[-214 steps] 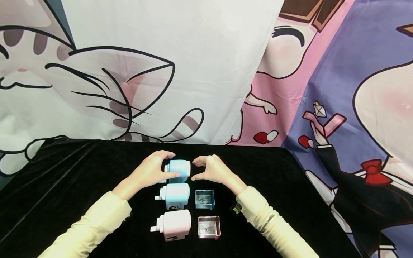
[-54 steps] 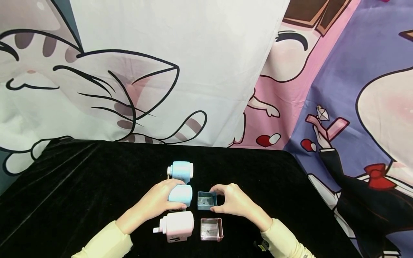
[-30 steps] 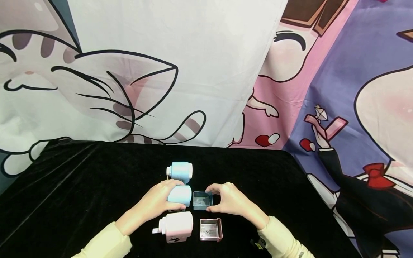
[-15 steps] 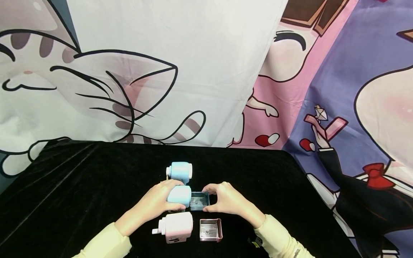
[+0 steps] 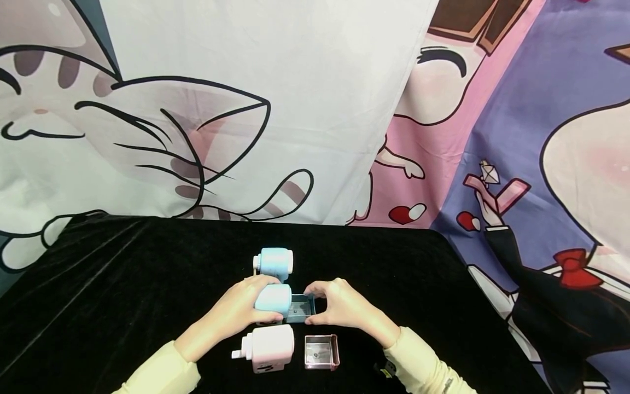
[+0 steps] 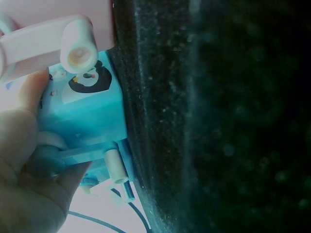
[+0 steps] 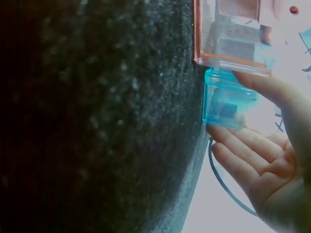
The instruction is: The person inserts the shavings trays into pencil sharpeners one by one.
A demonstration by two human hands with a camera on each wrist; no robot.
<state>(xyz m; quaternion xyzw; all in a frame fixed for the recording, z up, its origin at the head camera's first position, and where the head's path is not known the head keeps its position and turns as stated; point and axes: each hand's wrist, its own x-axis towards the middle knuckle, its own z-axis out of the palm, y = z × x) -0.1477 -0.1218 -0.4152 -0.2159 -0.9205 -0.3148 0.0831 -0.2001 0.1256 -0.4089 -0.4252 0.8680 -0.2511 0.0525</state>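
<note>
My left hand [image 5: 241, 306] grips the middle light-blue crank pencil sharpener [image 5: 274, 298] from its crank side. In the left wrist view, a penguin picture shows on this sharpener [image 6: 80, 116], with the thumb and fingers around its body. My right hand [image 5: 346, 306] pinches the clear blue shavings drawer [image 5: 300, 307] between thumb and fingers. The drawer's left end is at the sharpener's right side and partly hidden by it; its right part sticks out. In the right wrist view, the fingers hold the drawer [image 7: 226, 104] at two opposite sides.
Behind stands another blue sharpener [image 5: 276, 261]. Nearer me are a pink sharpener [image 5: 273, 346] and a clear pink drawer [image 5: 321, 350], lying apart. All stand on black cloth [image 5: 147, 295]. A cartoon-printed curtain [image 5: 315, 109] hangs behind the table.
Both hands have come from the rear sharpener to the middle one. My right hand has slid the blue drawer leftward, from a gap away to partly within the sharpener. The left hand stays steady lately.
</note>
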